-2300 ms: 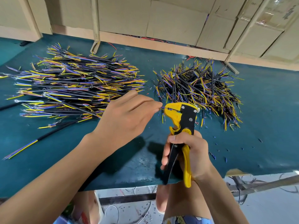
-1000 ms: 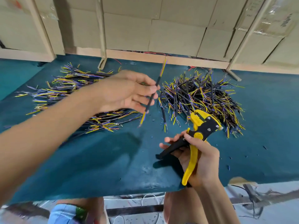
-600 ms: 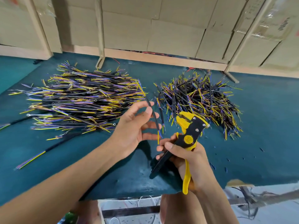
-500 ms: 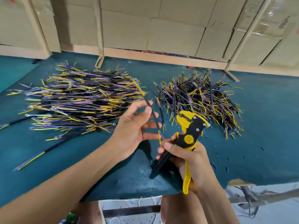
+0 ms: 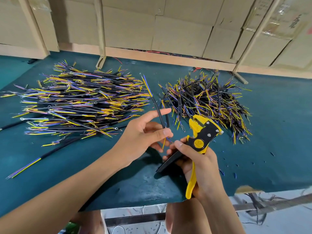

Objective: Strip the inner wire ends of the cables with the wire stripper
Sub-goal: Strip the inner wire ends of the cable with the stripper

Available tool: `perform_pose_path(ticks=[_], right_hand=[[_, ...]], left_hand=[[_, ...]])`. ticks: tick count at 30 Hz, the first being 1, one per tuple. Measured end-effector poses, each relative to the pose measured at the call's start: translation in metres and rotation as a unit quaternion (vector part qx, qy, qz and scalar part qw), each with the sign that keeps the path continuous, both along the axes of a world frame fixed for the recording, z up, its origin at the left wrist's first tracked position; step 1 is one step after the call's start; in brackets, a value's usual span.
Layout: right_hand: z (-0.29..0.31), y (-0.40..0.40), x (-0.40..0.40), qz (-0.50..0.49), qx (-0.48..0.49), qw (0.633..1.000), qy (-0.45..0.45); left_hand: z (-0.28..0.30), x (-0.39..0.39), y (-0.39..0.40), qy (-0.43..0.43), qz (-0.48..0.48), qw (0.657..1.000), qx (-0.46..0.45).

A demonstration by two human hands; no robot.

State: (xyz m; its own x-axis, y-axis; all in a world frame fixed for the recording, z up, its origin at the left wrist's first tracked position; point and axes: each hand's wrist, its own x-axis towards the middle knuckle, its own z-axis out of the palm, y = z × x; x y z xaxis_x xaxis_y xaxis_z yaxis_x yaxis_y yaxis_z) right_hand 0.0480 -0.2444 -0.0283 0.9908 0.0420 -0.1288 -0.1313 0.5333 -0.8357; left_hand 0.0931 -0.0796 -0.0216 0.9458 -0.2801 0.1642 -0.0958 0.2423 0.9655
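Your right hand [image 5: 195,159] is gripping the wire stripper [image 5: 200,137], handles spread. Your left hand [image 5: 145,137] is pinching one cable [image 5: 159,114] just beside it; feed its yellow wire end squarely into the jaws. Two cable piles [image 5: 84,102] are lying beyond on the table [image 5: 278,132].

2 bare forearms in view, no sleeves, no watch, no rings or bands visible on either. Left hand [image 5: 143,134]: bare, no glove, fingernails short and unpainted. Right hand [image 5: 200,164]: bare, no glove, thumbnail short and unpainted. Bare knees at bottom edge of view. Patch of patterned fabric, green among its colours, at bottom left by knee; too little shows to tell garment.
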Motion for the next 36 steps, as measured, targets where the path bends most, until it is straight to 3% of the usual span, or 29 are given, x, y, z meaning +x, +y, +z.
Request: perform_pose_path(ticks=[4,15,36], right_hand=[[-0.001,-0.001,0.002,-0.007,-0.022,1.0,0.007],[0.0,-0.002,0.002,0.01,-0.002,1.0,0.022],[0.002,-0.004,0.004,0.047,-0.019,0.998,0.022]], left_hand=[[-0.002,0.0,0.003,0.004,-0.022,1.0,-0.006],[-0.002,0.0,0.009,-0.035,-0.044,0.991,0.122],[0.011,-0.006,0.013,-0.073,-0.105,0.966,0.224]])
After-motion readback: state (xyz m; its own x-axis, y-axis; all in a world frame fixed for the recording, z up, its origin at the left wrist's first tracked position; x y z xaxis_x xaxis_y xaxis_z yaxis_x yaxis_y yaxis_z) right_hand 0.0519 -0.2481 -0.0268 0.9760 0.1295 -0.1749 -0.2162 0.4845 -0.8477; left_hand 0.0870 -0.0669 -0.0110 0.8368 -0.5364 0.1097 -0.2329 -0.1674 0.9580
